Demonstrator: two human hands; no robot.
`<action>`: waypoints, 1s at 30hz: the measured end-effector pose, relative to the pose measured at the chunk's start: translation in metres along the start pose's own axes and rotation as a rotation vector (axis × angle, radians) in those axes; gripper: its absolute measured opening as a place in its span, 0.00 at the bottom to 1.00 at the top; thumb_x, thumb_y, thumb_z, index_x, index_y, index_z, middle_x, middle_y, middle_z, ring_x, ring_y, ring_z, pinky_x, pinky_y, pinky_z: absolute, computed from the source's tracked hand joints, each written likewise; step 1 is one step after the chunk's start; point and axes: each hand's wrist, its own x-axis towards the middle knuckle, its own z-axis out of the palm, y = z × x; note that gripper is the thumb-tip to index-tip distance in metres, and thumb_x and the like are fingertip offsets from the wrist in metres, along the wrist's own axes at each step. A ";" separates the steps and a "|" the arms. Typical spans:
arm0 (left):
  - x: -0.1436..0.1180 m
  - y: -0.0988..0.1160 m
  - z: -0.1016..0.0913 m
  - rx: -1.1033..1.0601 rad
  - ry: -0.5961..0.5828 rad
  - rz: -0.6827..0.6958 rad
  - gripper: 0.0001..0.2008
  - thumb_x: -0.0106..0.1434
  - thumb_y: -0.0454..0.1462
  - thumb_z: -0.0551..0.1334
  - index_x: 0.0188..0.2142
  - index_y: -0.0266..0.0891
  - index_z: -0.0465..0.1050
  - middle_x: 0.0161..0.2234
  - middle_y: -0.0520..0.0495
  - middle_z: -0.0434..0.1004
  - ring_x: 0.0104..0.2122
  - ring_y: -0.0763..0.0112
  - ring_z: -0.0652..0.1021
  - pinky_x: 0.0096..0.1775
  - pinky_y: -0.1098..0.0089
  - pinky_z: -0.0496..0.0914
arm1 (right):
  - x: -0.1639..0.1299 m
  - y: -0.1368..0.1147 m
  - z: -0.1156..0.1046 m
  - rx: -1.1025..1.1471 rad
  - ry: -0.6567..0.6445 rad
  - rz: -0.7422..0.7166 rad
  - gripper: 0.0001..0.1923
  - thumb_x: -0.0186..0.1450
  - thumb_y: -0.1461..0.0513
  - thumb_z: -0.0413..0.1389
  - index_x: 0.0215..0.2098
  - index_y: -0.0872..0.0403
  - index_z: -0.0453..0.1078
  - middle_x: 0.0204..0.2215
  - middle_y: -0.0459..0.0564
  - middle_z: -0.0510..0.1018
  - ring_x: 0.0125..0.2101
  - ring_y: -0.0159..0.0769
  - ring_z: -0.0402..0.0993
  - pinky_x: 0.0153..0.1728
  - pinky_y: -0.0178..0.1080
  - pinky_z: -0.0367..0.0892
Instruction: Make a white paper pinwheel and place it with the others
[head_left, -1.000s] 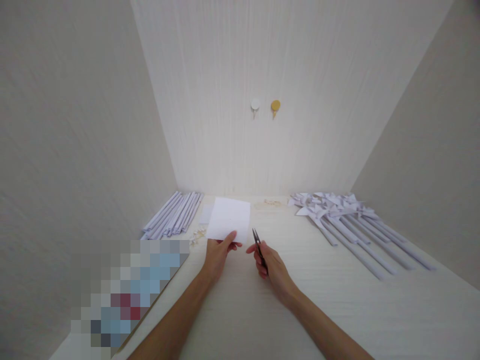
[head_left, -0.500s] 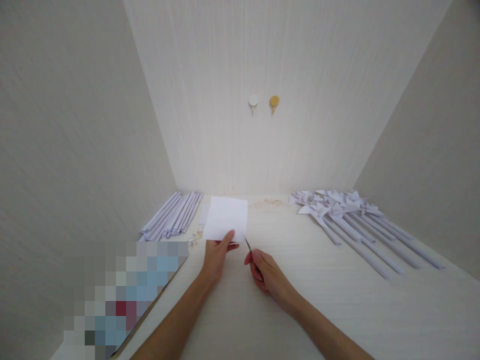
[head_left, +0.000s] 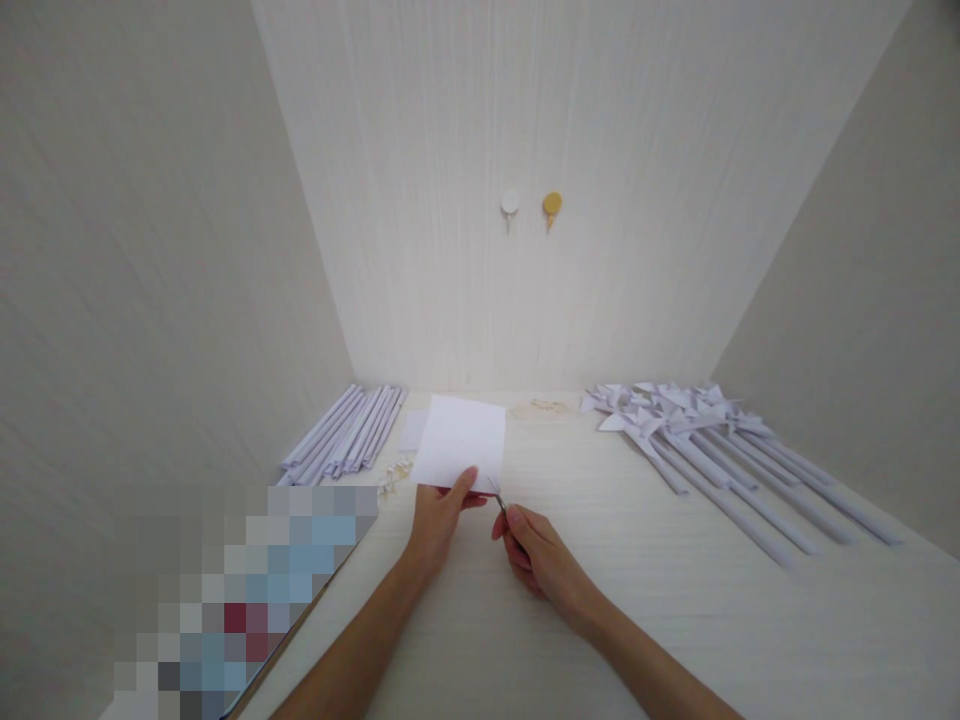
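My left hand (head_left: 439, 520) pinches the near edge of a white square sheet of paper (head_left: 461, 440), holding it up over the pale table (head_left: 675, 600). Just to its right, my right hand (head_left: 536, 550) grips small dark thread snips (head_left: 498, 499). Their tips touch the paper's lower right corner. Most of the snips are hidden in my fist.
A stack of rolled white paper sticks (head_left: 345, 430) lies at the back left. Several finished white paper pinwheels (head_left: 697, 430) lie at the right. Small pale pins (head_left: 394, 475) sit near the sticks. Two round hooks (head_left: 531, 207) hang on the back wall. A blurred flat object (head_left: 247, 590) lies at the left.
My right hand swung the snips leftward from an upright pose to the paper's lower right corner. The left hand kept its hold on the paper and shifted slightly.
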 end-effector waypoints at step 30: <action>-0.015 0.001 0.012 0.013 0.103 -0.007 0.12 0.49 0.36 0.64 0.33 0.30 0.72 0.27 0.44 0.77 0.22 0.71 0.76 0.24 0.75 0.72 | -0.002 0.000 0.007 0.170 0.083 -0.019 0.24 0.52 0.42 0.48 0.24 0.54 0.57 0.09 0.33 0.51 0.08 0.18 0.42 0.08 0.27 0.36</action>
